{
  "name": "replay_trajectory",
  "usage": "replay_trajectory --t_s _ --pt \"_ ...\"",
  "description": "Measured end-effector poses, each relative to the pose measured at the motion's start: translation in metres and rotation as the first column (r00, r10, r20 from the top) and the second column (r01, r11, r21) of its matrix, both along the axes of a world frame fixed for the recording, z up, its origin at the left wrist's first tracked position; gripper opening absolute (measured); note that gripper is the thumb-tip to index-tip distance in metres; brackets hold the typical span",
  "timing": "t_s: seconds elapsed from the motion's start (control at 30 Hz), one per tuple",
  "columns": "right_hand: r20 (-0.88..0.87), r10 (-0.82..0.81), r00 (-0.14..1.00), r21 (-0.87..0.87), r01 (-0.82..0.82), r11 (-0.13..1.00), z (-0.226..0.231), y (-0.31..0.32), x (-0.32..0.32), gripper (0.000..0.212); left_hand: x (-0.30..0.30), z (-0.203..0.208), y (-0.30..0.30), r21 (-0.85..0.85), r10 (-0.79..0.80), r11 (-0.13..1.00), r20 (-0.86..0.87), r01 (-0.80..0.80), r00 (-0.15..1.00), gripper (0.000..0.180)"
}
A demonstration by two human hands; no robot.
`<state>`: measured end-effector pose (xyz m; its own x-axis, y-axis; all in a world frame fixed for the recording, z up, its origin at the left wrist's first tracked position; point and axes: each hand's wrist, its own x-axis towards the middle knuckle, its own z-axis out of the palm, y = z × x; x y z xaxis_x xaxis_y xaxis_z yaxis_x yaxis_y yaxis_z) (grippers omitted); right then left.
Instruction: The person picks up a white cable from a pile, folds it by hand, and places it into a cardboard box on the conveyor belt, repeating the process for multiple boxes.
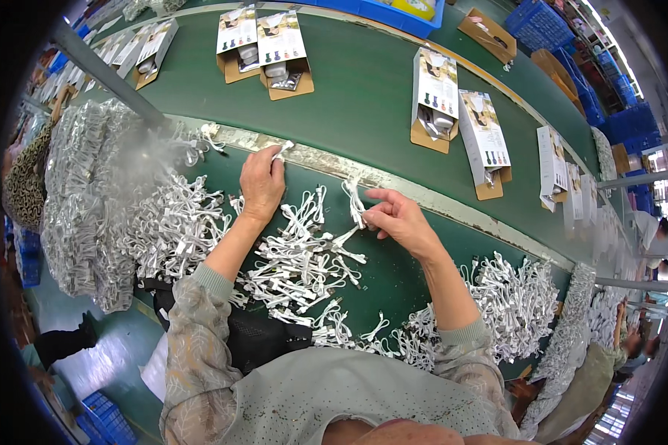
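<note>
My left hand [262,185] is closed at the near side of the worn conveyor edge, with a small white cable [284,149] sticking out past its fingertips. To its right, my right hand [399,221] pinches a looped, bundled white cable [352,199] at its lower end, thumb against it and index finger raised apart. Between and below my hands spreads a loose pile of white cables [297,259] on the green worktop [382,289]. Another heap of white cables [174,226] lies beside my left forearm, and a further heap [516,304] lies past my right forearm.
Beyond the worn edge strip [467,219], the green conveyor [341,96] carries open printed boxes [436,93] with white items inside. Plastic-wrapped bundles [89,200] are stacked at left, near a grey metal post [107,74]. A blue bin [404,18] stands at the far side.
</note>
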<state>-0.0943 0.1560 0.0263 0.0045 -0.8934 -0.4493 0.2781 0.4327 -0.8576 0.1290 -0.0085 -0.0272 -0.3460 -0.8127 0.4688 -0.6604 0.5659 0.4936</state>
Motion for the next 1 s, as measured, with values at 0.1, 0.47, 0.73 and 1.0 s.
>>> replay_trajectory --t_s 0.1,0.47,0.73,1.0 --pt "0.034 0.108 0.994 0.073 -0.110 0.991 -0.002 0.006 -0.019 0.030 0.000 0.000 0.001 -0.007 0.007 1.000 0.012 -0.007 1.000 0.020" --pt "0.147 -0.310 0.939 -0.044 0.319 0.947 -0.026 0.023 -0.085 0.022 0.001 0.002 0.000 0.019 0.016 1.000 -0.013 -0.016 1.000 0.021" --pt "0.302 -0.389 0.870 -0.060 0.424 0.903 -0.023 0.039 -0.096 0.022 -0.074 0.058 0.039 0.165 -0.410 0.897 -0.029 0.409 0.911 0.043" --pt "0.406 -0.479 0.778 -0.030 0.535 0.844 -0.022 0.057 -0.090 0.021 -0.176 0.067 0.102 0.590 -0.530 0.602 -0.207 0.537 0.822 0.025"
